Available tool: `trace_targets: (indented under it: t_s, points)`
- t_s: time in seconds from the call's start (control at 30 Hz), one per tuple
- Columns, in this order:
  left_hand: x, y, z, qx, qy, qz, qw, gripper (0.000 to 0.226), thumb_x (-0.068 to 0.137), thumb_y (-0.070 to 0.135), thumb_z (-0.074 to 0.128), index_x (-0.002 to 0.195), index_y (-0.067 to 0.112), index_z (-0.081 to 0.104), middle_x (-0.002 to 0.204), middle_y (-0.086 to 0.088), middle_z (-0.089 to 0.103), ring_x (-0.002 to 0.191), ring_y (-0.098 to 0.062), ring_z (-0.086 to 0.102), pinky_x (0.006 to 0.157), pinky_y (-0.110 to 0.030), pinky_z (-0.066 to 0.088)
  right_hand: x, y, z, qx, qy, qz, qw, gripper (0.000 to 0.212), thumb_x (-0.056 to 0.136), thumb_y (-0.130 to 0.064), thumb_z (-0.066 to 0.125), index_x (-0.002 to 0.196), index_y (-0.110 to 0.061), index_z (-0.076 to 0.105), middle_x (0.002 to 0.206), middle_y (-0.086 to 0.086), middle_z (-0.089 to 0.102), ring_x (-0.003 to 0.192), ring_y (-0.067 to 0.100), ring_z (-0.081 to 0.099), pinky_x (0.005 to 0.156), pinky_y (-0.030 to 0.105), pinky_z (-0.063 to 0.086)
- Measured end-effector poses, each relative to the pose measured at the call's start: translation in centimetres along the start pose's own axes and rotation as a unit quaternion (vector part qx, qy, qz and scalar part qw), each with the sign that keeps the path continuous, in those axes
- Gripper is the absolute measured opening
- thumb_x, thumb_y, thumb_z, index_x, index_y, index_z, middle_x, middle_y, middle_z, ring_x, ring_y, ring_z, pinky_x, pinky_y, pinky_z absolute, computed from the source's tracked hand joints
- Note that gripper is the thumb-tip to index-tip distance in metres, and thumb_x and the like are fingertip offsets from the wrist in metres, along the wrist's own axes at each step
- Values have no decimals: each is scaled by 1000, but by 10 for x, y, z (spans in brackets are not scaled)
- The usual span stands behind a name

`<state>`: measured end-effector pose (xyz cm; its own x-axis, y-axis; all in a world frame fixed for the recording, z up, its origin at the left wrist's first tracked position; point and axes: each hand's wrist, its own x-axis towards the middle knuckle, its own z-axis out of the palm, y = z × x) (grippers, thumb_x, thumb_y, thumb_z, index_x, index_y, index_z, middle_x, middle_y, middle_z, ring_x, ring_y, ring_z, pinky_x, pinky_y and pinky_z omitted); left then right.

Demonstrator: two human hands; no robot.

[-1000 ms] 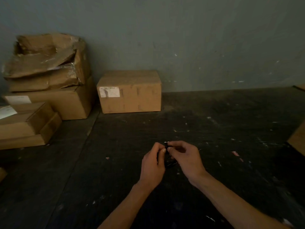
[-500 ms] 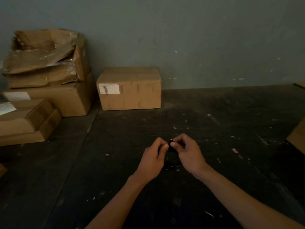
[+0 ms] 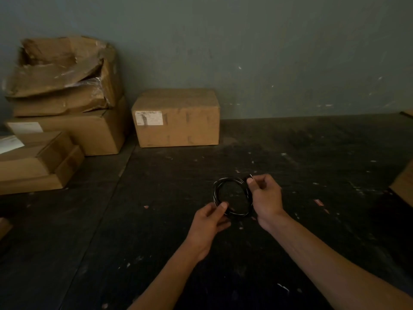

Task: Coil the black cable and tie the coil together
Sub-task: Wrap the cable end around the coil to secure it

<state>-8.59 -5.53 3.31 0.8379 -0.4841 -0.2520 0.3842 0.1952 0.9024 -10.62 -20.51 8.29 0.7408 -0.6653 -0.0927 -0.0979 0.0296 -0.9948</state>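
Dim grey-green painted wall [image 3: 268,52] across the back. Below it, a dark, scuffed black work surface [image 3: 312,153] flecked with pale specks and scraps. At far left, a stack of brown cardboard boxes [image 3: 67,121], topmost one crushed and torn open, bits of clear tape catching the light; a flatter pair of cartons just in front, lower left. Beside the stack, against the wall, one closed rectangular brown cardboard box with a white printed label [image 3: 176,118] on its left front. A sliver of another brown carton [image 3: 404,184] at the right edge.

Two bare forearms reaching in from the bottom. Right hand [image 3: 266,198] curled, thumb and forefinger pinched on the upper right of the coil, where a short end of the cable sticks up; the rest of the fingers folded in. Left hand [image 3: 207,222] lower, thumb on top, gripping the coil's lower left edge between thumb and fingers.

Between the hands, the black cable wound into a round coil [image 3: 223,183], several turns deep, faint pale glints along the strands, held just above the dark surface at centre. Ring open in the middle, surface visible through it. Any tie around the coil too small and dark to tell.
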Motion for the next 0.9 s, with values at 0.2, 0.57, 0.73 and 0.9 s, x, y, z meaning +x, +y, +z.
trace_targets:
  t_s: [0.2, 0.57, 0.73, 0.9]
  points:
    - [7, 11, -2, -165, 21, -9, 986, 26, 89, 26, 63, 106, 9, 72, 103, -11, 75, 99, -22, 72, 86, -39, 53, 1, 2, -4, 35, -23, 74, 996, 8, 96, -17, 55, 101, -18, 60, 104, 7, 64, 98, 24, 61, 79, 39, 50]
    - [20, 13, -10, -86, 129, -1, 988, 23, 97, 20, 56, 98, 8, 74, 74, -2, 57, 62, -11, 53, 68, -31, 52, -3, 47, -43, -183, -233, 124, 947, 18, 91, -15, 63, 108, -20, 58, 99, 6, 71, 76, 16, 69, 59, 27, 50]
    - [25, 2, -12, 32, 170, -28, 985, 24, 102, 19, 44, 106, 9, 67, 82, -4, 53, 67, -12, 49, 72, -30, 50, -6, 68, -83, -458, -349, 114, 810, 13, 89, -27, 66, 100, -25, 59, 102, 2, 68, 70, 8, 62, 63, 25, 51]
    - [26, -10, -10, 103, 147, -35, 983, 23, 101, 22, 47, 101, 15, 69, 84, -3, 59, 71, -13, 53, 71, -29, 51, -20, 78, -111, -566, -417, 180, 688, 33, 86, -35, 69, 111, -18, 56, 101, 5, 64, 65, 10, 57, 64, 27, 49]
